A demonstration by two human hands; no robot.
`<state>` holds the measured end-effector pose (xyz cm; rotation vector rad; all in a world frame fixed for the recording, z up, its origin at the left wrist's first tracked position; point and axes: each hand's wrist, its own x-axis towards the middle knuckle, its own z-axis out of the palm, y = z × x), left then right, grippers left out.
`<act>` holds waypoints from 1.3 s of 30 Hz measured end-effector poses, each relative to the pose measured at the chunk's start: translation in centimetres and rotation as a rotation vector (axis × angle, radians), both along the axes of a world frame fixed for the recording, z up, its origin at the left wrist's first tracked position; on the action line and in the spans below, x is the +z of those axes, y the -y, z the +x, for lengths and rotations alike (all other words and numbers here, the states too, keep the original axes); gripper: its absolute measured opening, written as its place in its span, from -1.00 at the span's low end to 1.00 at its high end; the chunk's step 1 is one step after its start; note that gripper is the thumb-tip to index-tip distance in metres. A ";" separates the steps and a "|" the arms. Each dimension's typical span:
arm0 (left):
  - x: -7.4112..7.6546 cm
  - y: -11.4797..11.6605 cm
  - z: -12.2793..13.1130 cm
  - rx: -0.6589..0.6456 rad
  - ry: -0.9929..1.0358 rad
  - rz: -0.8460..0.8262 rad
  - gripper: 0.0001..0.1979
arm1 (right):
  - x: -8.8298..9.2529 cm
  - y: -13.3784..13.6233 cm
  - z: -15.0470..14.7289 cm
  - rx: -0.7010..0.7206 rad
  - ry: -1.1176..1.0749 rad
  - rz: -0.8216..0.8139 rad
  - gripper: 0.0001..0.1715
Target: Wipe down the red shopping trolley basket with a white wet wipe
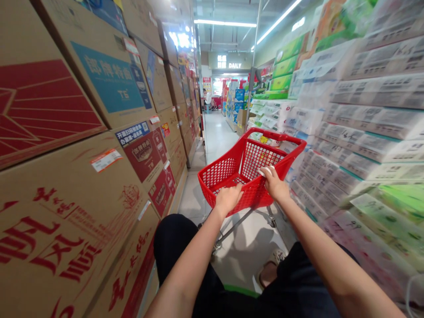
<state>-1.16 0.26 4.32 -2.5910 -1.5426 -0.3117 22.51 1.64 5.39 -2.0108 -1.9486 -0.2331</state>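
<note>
A red plastic shopping cart (255,195) with a mesh basket stands side-on in front of my legs, its handle towards the far right. No goods show in the part of the basket I can see. My left hand (229,197) is closed over the near rim. Further right along the same rim, my right hand (275,184) is closed too. A small white piece (266,171), perhaps tissue, sticks out at its fingers. The undersides of both grips are hidden. Below the basket, a metal frame and casters rest on the floor.
Stacked cardboard cartons (76,207) wall the left side. On the right rise piles of white plastic-wrapped packs (371,123), partly blurred. A pale tiled aisle (217,132) runs ahead between them, towards blue stacked goods (239,104) and a distant person (207,100).
</note>
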 end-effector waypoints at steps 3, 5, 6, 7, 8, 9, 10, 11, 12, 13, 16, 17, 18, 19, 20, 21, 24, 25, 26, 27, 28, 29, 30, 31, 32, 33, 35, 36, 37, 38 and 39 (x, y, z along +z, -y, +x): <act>-0.1 -0.2 0.0 0.001 0.006 -0.006 -0.66 | -1.1 1.2 -2.5 0.037 0.014 -0.004 -0.25; 0.0 -0.1 0.0 0.001 0.009 -0.009 -0.67 | -1.7 2.2 -3.8 0.086 0.025 -0.004 -0.26; 0.0 -0.1 0.0 0.001 0.010 -0.010 -0.67 | -1.8 2.6 -4.0 0.115 0.032 -0.006 -0.27; 0.1 0.0 0.0 0.000 0.011 -0.011 -0.67 | -1.7 2.9 -3.9 0.145 0.041 -0.011 -0.28; 0.1 0.1 0.0 -0.002 0.012 -0.012 -0.67 | -1.4 3.1 -3.5 0.172 0.055 -0.021 -0.28; 0.1 0.2 0.0 -0.004 0.013 -0.014 -0.67 | -1.0 3.0 -2.7 0.188 0.071 -0.031 -0.28; 0.1 0.3 0.0 -0.007 0.015 -0.015 -0.67 | -0.4 2.9 -1.7 0.189 0.088 -0.043 -0.28; 0.1 0.4 0.1 -0.011 0.017 -0.017 -0.67 | 0.2 2.6 -0.7 0.174 0.102 -0.049 -0.28; 0.1 0.5 0.3 -0.015 0.019 -0.017 -0.67 | 0.7 2.3 0.3 0.152 0.111 -0.050 -0.28; 0.1 0.5 0.4 -0.018 0.021 -0.018 -0.67 | 1.1 2.1 1.0 0.125 0.114 -0.047 -0.28; 0.2 0.5 0.9 -0.023 0.028 -0.021 -0.68 | 1.1 2.0 0.9 0.056 0.104 -0.020 -0.31; 0.2 0.5 1.0 -0.023 0.029 -0.023 -0.68 | 0.6 2.3 0.0 0.045 0.102 -0.013 -0.32; 0.2 0.5 1.1 -0.022 0.030 -0.025 -0.69 | -0.1 2.7 -1.2 0.044 0.103 -0.010 -0.32; 0.2 0.4 1.2 -0.021 0.029 -0.027 -0.68 | -0.8 3.2 -2.6 0.051 0.109 -0.009 -0.31; 0.1 0.4 1.2 -0.020 0.028 -0.029 -0.68 | -1.5 3.8 -3.8 0.069 0.119 -0.010 -0.30; 0.1 0.4 1.1 -0.020 0.026 -0.032 -0.67 | -2.1 4.3 -4.9 0.090 0.130 -0.013 -0.27; 0.1 0.5 1.0 -0.017 0.018 -0.040 -0.65 | -2.7 5.0 -5.7 0.157 0.159 -0.029 -0.21; 0.2 0.6 0.9 -0.015 0.016 -0.042 -0.64 | -2.4 4.9 -5.0 0.171 0.165 -0.031 -0.21; 0.2 0.7 0.9 -0.011 0.014 -0.043 -0.64 | -2.0 4.5 -4.0 0.175 0.169 -0.031 -0.23; 0.2 0.7 0.9 -0.007 0.013 -0.043 -0.64 | -1.4 4.0 -2.8 0.166 0.169 -0.027 -0.25; 0.2 0.8 1.0 -0.004 0.013 -0.043 -0.64 | -0.9 3.5 -1.6 0.142 0.164 -0.021 -0.27; 0.3 0.8 1.1 -0.002 0.013 -0.042 -0.65 | -0.4 3.0 -0.5 0.110 0.155 -0.019 -0.28; 0.3 0.9 1.2 -0.001 0.015 -0.041 -0.65 | -0.1 2.5 0.2 0.078 0.145 -0.020 -0.29; 0.3 0.9 1.3 -0.002 0.017 -0.040 -0.66 | 0.1 2.3 0.6 0.053 0.134 -0.023 -0.29; 0.2 0.8 1.3 -0.004 0.019 -0.039 -0.67 | 0.1 2.2 0.5 0.036 0.123 -0.024 -0.28; 0.2 0.8 1.4 -0.006 0.022 -0.037 -0.68 | -0.1 2.3 0.0 0.034 0.113 -0.024 -0.27; 0.1 0.6 1.4 -0.007 0.026 -0.033 -0.68 | -1.0 3.1 -2.0 0.058 0.103 -0.020 -0.24; 0.0 0.6 1.3 -0.007 0.027 -0.032 -0.68 | -1.5 3.7 -3.1 0.080 0.106 -0.019 -0.23; -0.1 0.5 1.2 -0.006 0.027 -0.032 -0.68 | -1.9 4.2 -4.2 0.104 0.112 -0.019 -0.21; -0.1 0.5 1.1 -0.006 0.027 -0.032 -0.67 | -2.3 4.7 -5.0 0.126 0.123 -0.021 -0.19; -0.2 0.4 1.0 -0.006 0.026 -0.033 -0.66 | -2.5 5.0 -5.6 0.149 0.136 -0.026 -0.17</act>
